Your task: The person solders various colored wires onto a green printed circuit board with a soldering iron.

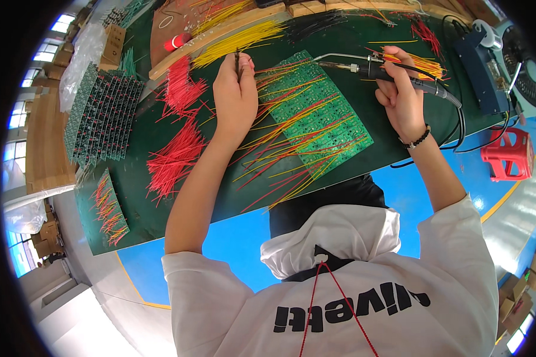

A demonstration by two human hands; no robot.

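Observation:
My right hand (404, 95) is closed around a soldering iron (372, 72) with a thin metal solder-feed tube (342, 56) running along it. The iron's tip points left, over the far part of a green circuit board panel (346, 126). Rows of red and yellow wires (307, 128) stick out from the panel to the left and toward me. Beyond the panel's left edge, my left hand (235, 98) pinches a thin dark strip (237, 62); its exact kind cannot be made out. The wire ends nearest that hand are partly hidden by it.
Red wire piles (174, 157) lie left of my left forearm, yellow wires (241, 44) and black wires (312, 27) at the back. Stacked boards (104, 113) stand far left. A blue solder-feed machine (482, 71) with cables and a fan (527, 68) are at right, a red stool (507, 156) below.

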